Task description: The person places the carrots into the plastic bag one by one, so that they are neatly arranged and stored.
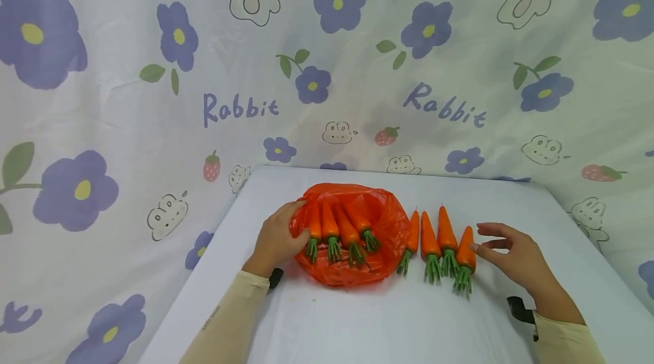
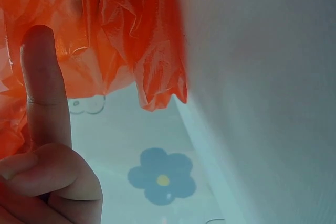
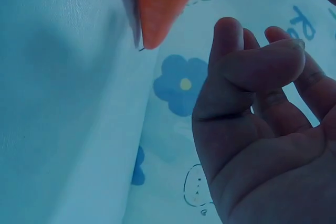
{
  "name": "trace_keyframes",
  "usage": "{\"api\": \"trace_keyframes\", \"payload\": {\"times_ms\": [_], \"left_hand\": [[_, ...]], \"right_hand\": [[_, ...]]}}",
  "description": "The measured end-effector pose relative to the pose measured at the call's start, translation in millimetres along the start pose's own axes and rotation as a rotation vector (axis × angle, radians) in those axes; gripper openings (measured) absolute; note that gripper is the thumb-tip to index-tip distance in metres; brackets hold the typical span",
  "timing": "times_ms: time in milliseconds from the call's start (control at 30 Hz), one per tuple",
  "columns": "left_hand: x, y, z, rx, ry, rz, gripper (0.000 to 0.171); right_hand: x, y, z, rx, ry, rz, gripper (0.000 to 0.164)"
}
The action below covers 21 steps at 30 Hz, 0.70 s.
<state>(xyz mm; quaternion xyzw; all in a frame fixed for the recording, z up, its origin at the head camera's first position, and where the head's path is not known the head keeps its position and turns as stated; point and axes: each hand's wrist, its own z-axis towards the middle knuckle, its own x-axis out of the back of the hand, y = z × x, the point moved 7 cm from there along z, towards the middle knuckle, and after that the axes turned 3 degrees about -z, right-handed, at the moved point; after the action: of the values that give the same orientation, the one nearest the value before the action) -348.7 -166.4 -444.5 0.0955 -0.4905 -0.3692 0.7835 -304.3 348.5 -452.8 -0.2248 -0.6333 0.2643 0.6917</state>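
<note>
Red bag: A thin, crinkly red bag (image 1: 342, 277) sits on the white counter (image 1: 398, 324). Its top is wide open.
Carrots in the bag: Four orange carrots (image 1: 328, 222) lie side by side in the bag. Their green tops point toward the person, and their thin ends point to the back.
Carrots by the bag: Four more carrots (image 1: 445, 230) lie in a row on the counter, to the right of the bag. The first one is right up by the bag. Their green tops face the person too.
Left hand: The left hand (image 1: 278, 239) is at the left side of the bag and touches it. The thumb and pointing finger are spread apart there. In the left wrist view the pointing finger (image 2: 44, 77) is straight, with the red bag behind it. I cannot tell if the hand pinches the bag.
Right hand: The right hand (image 1: 518, 259) has nothing in it. Its fingers are a bit bent and loose. It is just beside the last carrot on the right (image 1: 466, 249). The right wrist view shows a gap between thumb and carrot.
Arms: Both sleeves (image 1: 225, 316) are light tan. A bit of something black (image 1: 520, 310) shows at each wrist.
Back: A white curtain (image 1: 368, 63) has purple flowers, bunnies, strawberries and the word "Rabbit".
</note>
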Motion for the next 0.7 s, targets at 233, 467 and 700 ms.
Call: {"api": "trace_keyframes", "payload": {"times_ms": [233, 467, 700], "left_hand": [[0.3, 0.1, 0.0, -0.019, 0.012, 0.001, 0.062], [1.2, -0.3, 0.5, -0.025, 0.017, 0.007, 0.061], [-1.0, -1.3, -0.6, -0.006, 0.000, 0.008, 0.062]], "right_hand": [[-4, 11, -1, -0.040, -0.036, -0.013, 0.081], [-16, 18, 1, -0.058, -0.124, 0.005, 0.085], [-23, 21, 2, -0.064, -0.166, -0.021, 0.087]]}}
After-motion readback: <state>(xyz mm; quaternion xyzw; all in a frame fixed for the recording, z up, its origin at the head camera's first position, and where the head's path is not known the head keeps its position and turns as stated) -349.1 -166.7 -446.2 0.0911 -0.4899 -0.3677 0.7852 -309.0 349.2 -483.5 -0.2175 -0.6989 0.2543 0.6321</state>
